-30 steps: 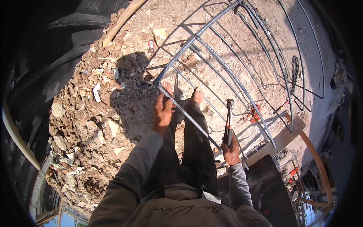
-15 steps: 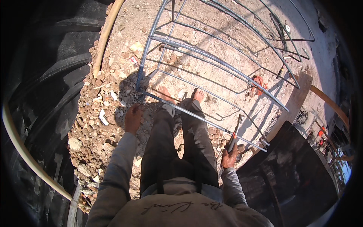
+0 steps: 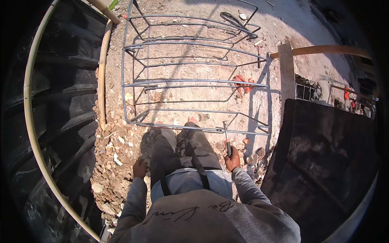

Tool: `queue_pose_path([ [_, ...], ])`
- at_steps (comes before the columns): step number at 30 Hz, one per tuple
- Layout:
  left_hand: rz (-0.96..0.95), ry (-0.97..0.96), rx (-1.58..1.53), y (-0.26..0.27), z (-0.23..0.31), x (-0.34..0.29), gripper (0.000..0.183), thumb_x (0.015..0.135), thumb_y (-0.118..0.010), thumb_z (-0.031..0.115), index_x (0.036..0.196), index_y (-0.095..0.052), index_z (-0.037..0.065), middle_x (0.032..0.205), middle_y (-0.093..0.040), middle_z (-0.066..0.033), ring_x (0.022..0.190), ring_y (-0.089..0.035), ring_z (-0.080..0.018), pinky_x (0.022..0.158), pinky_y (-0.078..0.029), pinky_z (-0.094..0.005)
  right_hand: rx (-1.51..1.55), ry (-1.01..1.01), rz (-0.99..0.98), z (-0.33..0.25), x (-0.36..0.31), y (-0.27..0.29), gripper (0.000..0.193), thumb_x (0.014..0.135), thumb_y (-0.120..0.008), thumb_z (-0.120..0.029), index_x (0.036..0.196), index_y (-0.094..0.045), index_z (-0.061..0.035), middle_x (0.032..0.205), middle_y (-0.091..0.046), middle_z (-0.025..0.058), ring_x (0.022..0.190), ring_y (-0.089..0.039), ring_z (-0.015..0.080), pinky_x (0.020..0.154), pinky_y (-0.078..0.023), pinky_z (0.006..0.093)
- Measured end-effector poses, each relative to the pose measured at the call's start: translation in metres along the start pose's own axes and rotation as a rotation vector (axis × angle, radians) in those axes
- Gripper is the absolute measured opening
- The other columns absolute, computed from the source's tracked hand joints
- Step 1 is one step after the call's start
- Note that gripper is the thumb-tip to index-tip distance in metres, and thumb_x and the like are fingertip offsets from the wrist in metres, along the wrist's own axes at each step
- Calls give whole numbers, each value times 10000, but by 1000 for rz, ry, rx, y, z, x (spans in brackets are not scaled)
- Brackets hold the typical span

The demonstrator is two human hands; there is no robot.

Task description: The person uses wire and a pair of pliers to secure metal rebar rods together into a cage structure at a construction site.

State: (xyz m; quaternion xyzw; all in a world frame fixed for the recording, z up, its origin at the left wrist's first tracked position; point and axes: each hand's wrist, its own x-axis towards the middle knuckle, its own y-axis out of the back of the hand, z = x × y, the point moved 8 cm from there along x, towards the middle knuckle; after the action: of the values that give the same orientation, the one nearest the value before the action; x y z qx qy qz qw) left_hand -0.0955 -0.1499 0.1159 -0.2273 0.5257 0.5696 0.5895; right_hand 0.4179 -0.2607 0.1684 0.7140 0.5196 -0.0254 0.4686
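Observation:
My right hand (image 3: 232, 160) grips a hammer (image 3: 227, 139) by its dark handle, its metal end pointing up. That end overlaps the near bar of a steel rebar cage (image 3: 194, 83) in view; I cannot tell whether they touch. The cage lies on the dirt before my feet, with long ribbed bars joined by bent square stirrups. My left hand (image 3: 140, 168) hangs beside my left leg over rubble, fingers curled, with nothing visible in it. One bare foot (image 3: 193, 120) shows behind the cage's near bar.
Black sheeting (image 3: 60, 133) and a bent bamboo pole (image 3: 29, 95) run along the left. Dark sheet (image 3: 324, 158) covers the right, beside a wooden plank (image 3: 287, 67). Orange-red plastic (image 3: 243, 82) and a red-handled tool (image 3: 259, 54) lie by the cage. Loose rubble (image 3: 115, 158) spreads at left.
My view has turned, so the cage now lies nearly square across it. The hammer is still in my right hand. Both hands appear closer to my body.

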Motion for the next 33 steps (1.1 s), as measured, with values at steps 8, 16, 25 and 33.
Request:
queue_pose_path([
  [8,13,-260,-104,-19,76,-41,417,847,-588,195,1209,-534,-3,938,-646,-95,741,-634,-166,577,-486,-274,-69,-147,7,36,-2,71,428,703,-637,-116,1092,-546,35,1010,-605,281,946,-612,392,825,-470,434],
  [16,104,-268,-64,-11,58,-58,361,868,-560,182,1177,-575,-4,896,-660,-100,675,-642,-163,533,-480,-275,-28,-194,58,78,12,89,403,679,-629,-114,1046,-566,41,888,-636,248,834,-633,377,776,-489,410],
  [25,139,-230,-91,-2,12,-63,355,861,-583,165,1172,-572,-6,838,-659,-93,648,-640,-166,515,-479,-291,74,-81,78,90,16,93,337,667,-636,-124,968,-579,18,788,-607,170,685,-587,286,670,-467,382],
  [33,156,-203,-215,-9,11,-83,355,821,-606,156,1130,-602,-19,863,-667,-116,695,-642,-159,613,-498,-279,172,-44,10,100,24,86,391,669,-611,-72,1039,-555,41,775,-573,108,702,-548,239,700,-457,353],
])
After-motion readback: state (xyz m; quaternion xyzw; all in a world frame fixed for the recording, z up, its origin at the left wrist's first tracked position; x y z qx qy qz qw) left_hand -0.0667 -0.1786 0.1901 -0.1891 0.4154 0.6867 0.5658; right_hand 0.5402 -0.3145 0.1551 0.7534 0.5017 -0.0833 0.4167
